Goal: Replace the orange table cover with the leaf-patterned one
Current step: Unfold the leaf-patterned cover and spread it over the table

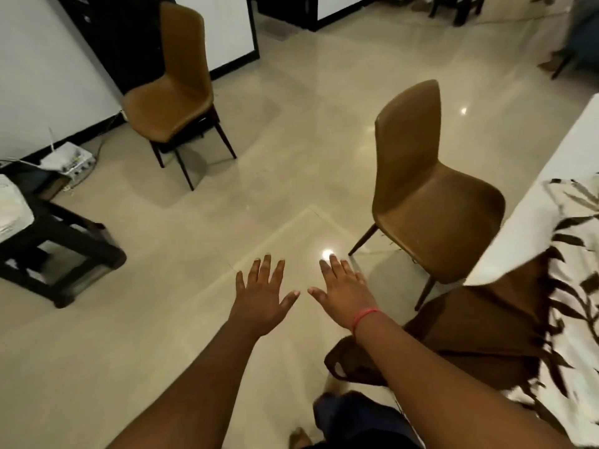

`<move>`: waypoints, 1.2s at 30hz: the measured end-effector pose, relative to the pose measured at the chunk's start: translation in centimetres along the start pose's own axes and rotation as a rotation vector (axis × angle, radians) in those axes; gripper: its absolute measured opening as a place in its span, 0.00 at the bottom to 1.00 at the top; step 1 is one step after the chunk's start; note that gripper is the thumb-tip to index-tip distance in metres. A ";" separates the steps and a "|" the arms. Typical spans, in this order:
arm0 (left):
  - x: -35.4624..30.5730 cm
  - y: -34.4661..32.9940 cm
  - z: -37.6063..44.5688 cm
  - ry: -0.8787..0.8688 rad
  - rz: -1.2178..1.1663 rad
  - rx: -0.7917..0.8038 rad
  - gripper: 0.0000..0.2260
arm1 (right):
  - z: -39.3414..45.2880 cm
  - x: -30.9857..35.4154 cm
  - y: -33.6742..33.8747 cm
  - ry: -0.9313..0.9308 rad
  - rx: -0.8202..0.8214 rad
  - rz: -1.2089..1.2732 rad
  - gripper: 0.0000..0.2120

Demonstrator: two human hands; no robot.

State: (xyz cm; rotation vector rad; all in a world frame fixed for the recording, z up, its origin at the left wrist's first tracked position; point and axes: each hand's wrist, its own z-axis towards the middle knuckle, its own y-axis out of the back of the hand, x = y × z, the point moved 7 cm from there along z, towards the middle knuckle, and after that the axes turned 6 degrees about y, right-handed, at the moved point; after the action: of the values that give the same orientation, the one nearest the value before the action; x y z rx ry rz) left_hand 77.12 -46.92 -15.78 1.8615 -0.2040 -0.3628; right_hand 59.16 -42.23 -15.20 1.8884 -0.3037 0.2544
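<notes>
Left hand [262, 299] and right hand [343, 293] flat, fingers spread wide, holding nothing — out over bare floor, lower middle. Leaf-patterned cover [570, 286] draped at right edge — likely already on table. No orange cover seen.

At the right edge of the frame I see the white fabric table cover printed with dark leaves [570, 286]; two tan padded chairs [431, 202] on dark legs stand mid-frame and upper left, on a glossy beige tiled floor [291, 140], and a red thread band [364, 315] circles one wrist
</notes>
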 end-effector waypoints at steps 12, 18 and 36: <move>6.8 8.9 21.1 0.134 0.078 0.003 0.38 | 24.7 -1.2 7.7 0.050 0.091 0.077 0.42; 6.9 13.8 34.5 0.106 0.080 -0.015 0.37 | 36.7 -2.9 13.7 0.031 0.057 0.071 0.41; 0.2 26.6 79.1 -0.303 0.209 0.056 0.39 | 66.7 -17.1 29.9 -0.377 -0.073 0.189 0.43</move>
State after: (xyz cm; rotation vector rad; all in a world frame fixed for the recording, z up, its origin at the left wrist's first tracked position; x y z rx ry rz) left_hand 50.84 -126.10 -12.91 1.8128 -0.6153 -0.4966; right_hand 34.92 -113.23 -15.99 1.8296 -0.7387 0.0096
